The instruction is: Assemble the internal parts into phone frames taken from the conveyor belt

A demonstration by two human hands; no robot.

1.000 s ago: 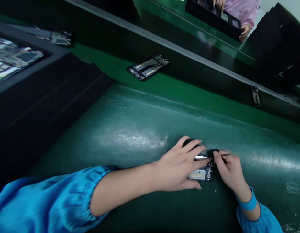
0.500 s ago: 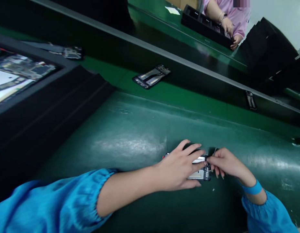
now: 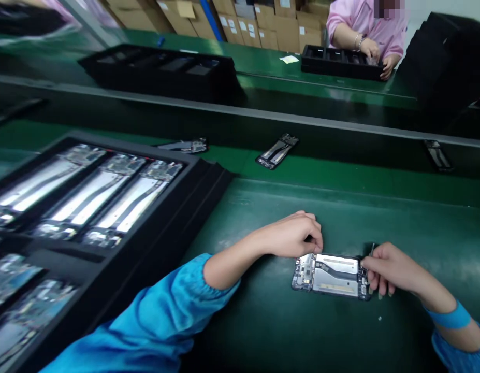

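An opened phone point(image 3: 336, 277) lies flat on the green bench, its circuit board at the left end and a dark ribbon across the silvery middle. Above its upper left corner my left hand point(image 3: 296, 233) is closed, fingers curled downward; their tips, and anything in them, are hidden. At the phone's right end my right hand point(image 3: 391, 267) pinches a thin metal tool point(image 3: 373, 247), whose upper end sticks out above the fingers. Its working end is too small to make out. A tiny pale bit point(image 3: 379, 318) lies just below on the bench.
A black tray point(image 3: 193, 207) with several opened phones fills the left side. Beyond the bench, another opened phone point(image 3: 277, 151) rests on a green strip below a grey rail point(image 3: 263, 114). Across it, a person in pink point(image 3: 344, 23) handles a black tray point(image 3: 321, 65).
My left hand has lifted off the phone, where it lay spread, and curled at its upper left, uncovering the phone. My right hand stays at the right end. The camera view has turned leftward.
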